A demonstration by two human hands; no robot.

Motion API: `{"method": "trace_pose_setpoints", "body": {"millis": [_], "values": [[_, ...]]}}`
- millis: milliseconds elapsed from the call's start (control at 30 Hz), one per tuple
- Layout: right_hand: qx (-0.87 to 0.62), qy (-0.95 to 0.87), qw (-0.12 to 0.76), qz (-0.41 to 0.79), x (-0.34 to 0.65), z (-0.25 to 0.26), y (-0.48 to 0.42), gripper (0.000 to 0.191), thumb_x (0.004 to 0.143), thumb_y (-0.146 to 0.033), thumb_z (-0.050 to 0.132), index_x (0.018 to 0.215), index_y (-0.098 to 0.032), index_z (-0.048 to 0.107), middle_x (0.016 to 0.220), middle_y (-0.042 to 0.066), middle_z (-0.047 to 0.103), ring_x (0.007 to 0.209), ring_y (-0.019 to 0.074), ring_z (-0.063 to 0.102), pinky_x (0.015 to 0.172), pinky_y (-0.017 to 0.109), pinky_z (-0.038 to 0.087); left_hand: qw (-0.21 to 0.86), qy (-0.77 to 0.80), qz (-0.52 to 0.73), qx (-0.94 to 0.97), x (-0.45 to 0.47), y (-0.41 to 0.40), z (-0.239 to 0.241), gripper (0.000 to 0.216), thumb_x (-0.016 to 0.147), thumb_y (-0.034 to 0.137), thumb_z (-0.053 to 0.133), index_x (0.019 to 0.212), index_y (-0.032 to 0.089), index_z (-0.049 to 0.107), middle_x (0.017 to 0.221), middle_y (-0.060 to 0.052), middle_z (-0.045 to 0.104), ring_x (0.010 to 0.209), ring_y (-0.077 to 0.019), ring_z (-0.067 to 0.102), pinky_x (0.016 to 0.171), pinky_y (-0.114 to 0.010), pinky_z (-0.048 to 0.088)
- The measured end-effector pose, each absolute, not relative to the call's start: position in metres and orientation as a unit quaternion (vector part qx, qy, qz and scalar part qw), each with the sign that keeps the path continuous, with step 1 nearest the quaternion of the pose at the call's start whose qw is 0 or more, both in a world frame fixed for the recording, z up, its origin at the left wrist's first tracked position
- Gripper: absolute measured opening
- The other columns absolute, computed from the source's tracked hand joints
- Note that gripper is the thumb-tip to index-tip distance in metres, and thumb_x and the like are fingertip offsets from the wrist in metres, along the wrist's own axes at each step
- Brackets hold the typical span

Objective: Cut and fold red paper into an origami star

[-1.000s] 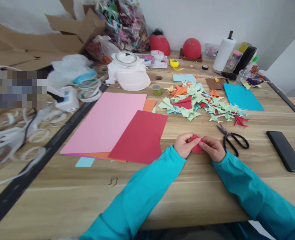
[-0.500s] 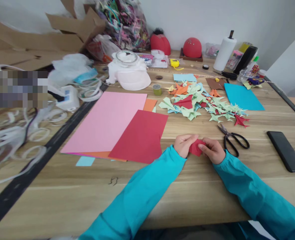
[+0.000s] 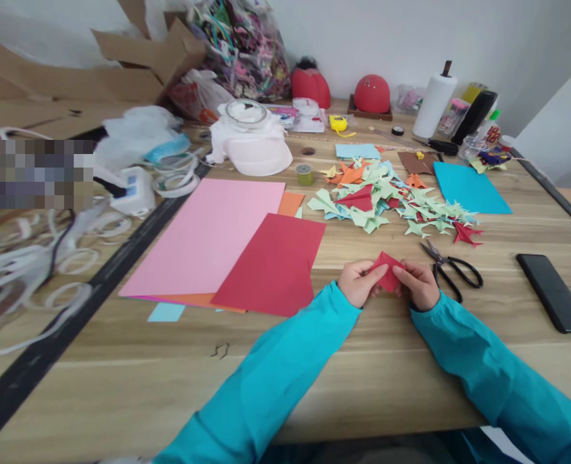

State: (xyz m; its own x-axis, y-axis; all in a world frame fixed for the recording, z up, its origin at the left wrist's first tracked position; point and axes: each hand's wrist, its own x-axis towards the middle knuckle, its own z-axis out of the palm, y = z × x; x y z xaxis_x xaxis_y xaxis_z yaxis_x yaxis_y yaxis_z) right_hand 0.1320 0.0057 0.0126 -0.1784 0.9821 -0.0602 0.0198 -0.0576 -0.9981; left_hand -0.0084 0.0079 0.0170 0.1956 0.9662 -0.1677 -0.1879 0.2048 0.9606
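A small folded piece of red paper (image 3: 387, 274) is held up between both hands, showing a diamond-like face with creases. My left hand (image 3: 359, 282) pinches its left corner, thumb on top. On the other side my right hand (image 3: 418, 284) grips the right corner, thumb also on the near face. Black-handled scissors (image 3: 452, 265) lie just right of my right hand. Beyond the hands is a heap of folded paper pieces (image 3: 372, 193) in green, orange, red and blue. A larger red sheet (image 3: 270, 270) rests to the left, over a pink sheet (image 3: 208, 232).
A black phone (image 3: 553, 291) lies at the right. Behind stand a small round container (image 3: 303, 174), a white cap (image 3: 254, 151), a yellow tape measure (image 3: 338, 122) and a blue sheet (image 3: 469, 187). White cords (image 3: 19, 270) and a cardboard box (image 3: 121, 64) crowd the left.
The red paper has been turned and opened out to a diamond-like face. My left fingers have moved from covering it to pinching its left corner, thumb on top.
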Motion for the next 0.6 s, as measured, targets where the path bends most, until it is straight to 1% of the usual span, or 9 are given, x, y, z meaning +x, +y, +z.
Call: {"method": "trace_pose_setpoints", "body": {"millis": [67,167,267,333,400,467,600], "values": [[-0.463,-0.533,0.432,0.562,0.1312,0.0128,0.0058,0.032,0.068,-0.045,0.064,0.060,-0.015,0.056,0.044,-0.002,0.054,0.037,0.0083,0.044,0.037,0.021,0.034,0.630,0.444,0.454,0.446,-0.0079,0.0080,0.0154,0.041,0.061,0.052,0.063,0.056,0.012,0.058,0.036,0.003,0.046,0.033,-0.0063,0.040,0.036,-0.020,0.031],[-0.437,-0.574,0.400,0.566,0.1294,0.0138,0.0049,0.025,0.064,-0.037,0.069,0.067,-0.014,0.061,0.053,0.000,0.060,0.042,0.0088,0.048,0.040,0.021,0.038,0.634,0.435,0.455,0.449,-0.0074,0.0080,0.0140,0.042,0.061,0.052,0.063,0.050,0.013,0.054,0.036,0.003,0.045,0.033,-0.0056,0.040,0.035,-0.019,0.031],[-0.420,-0.602,0.381,0.562,0.1292,0.0139,0.0037,0.021,0.066,-0.034,0.068,0.063,-0.014,0.062,0.054,0.000,0.060,0.043,0.0083,0.048,0.042,0.021,0.039,0.631,0.440,0.451,0.453,-0.0071,0.0076,0.0136,0.044,0.063,0.051,0.062,0.045,0.013,0.051,0.037,0.002,0.046,0.034,-0.0056,0.041,0.036,-0.019,0.032],[-0.421,-0.602,0.376,0.564,0.1305,0.0127,0.0035,0.022,0.067,-0.034,0.068,0.060,-0.014,0.062,0.051,-0.001,0.058,0.042,0.0079,0.047,0.042,0.021,0.038,0.624,0.445,0.456,0.452,-0.0069,0.0075,0.0131,0.040,0.062,0.048,0.064,0.049,0.012,0.054,0.038,0.002,0.048,0.036,-0.0057,0.042,0.037,-0.019,0.032],[-0.421,-0.604,0.368,0.568,0.1324,0.0107,0.0034,0.023,0.066,-0.034,0.068,0.059,-0.014,0.062,0.048,-0.002,0.056,0.042,0.0076,0.045,0.041,0.021,0.036,0.618,0.444,0.467,0.450,-0.0068,0.0077,0.0124,0.033,0.059,0.044,0.068,0.058,0.012,0.059,0.042,0.002,0.050,0.037,-0.0058,0.043,0.038,-0.019,0.033],[-0.420,-0.606,0.361,0.571,0.1338,0.0087,0.0034,0.023,0.066,-0.034,0.068,0.058,-0.013,0.063,0.045,-0.003,0.053,0.041,0.0073,0.044,0.041,0.020,0.034,0.613,0.439,0.474,0.454,-0.0069,0.0083,0.0120,0.031,0.056,0.040,0.071,0.066,0.012,0.062,0.044,0.003,0.052,0.039,-0.0061,0.043,0.038,-0.019,0.034],[-0.423,-0.597,0.355,0.581,0.1339,0.0069,0.0028,0.021,0.067,-0.035,0.068,0.067,-0.014,0.066,0.048,-0.002,0.055,0.042,0.0074,0.044,0.041,0.020,0.035,0.617,0.424,0.486,0.450,-0.0080,0.0103,0.0129,0.030,0.055,0.040,0.071,0.061,0.012,0.061,0.045,0.003,0.052,0.039,-0.0059,0.044,0.038,-0.019,0.033]]}}
